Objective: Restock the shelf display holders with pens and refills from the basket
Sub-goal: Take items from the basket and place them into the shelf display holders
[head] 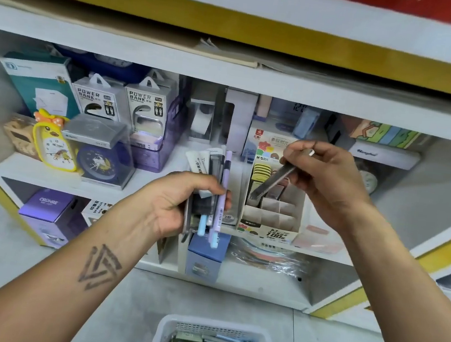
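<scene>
My left hand grips a bundle of pens and refill packs, upright, in front of the middle shelf. My right hand pinches one flat grey refill pack, tilted with its lower end over the cardboard display holder. That holder has several paper compartments; the back ones hold packs, the front ones look bare. On the floor below stands the white plastic basket holding several more pens and refill packs.
The white shelf carries clocks, power bank boxes and other boxed goods left of the holder. A blue box stands on the lower shelf under my left hand. Yellow trim runs along the shelf edges.
</scene>
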A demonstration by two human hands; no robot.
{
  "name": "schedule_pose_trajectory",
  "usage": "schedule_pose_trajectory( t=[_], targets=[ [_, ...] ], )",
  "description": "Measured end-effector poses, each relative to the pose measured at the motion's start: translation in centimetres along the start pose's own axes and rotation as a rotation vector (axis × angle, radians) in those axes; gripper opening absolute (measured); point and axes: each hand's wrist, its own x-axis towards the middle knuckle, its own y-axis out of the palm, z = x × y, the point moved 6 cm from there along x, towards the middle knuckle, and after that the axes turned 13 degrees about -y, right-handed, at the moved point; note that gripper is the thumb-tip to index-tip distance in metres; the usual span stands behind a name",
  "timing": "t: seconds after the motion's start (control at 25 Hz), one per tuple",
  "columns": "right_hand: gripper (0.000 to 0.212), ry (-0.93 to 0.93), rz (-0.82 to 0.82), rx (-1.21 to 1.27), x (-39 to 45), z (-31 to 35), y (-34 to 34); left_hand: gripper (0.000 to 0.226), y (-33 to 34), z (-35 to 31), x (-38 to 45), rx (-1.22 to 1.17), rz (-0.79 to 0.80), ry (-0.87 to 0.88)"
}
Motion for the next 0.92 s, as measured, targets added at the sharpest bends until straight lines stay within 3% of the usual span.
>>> schedule_pose_trajectory(
  t=[0.2,0.36,0.48,0.92],
  targets=[
    [0.021,-0.012,0.13,-0.379,-0.8,0.3,-2.6,0.009,1.4,0.5,0.9,0.057,-0.004,0.024],
    [0.012,-0.235,0.081,-0.908,-0.7,1.4,-3.9,0.009,2.4,1.1,1.6,0.084,0.006,0.017],
    [0.017,-0.333,0.082,-1.029,-0.5,1.3,-4.5,0.011,2.8,1.4,2.0,0.084,0.013,0.002],
    [0.018,-0.426,0.157,-1.164,-0.2,-0.1,-3.6,0.029,3.4,2.0,2.7,0.118,0.051,-0.014]
  ],
)
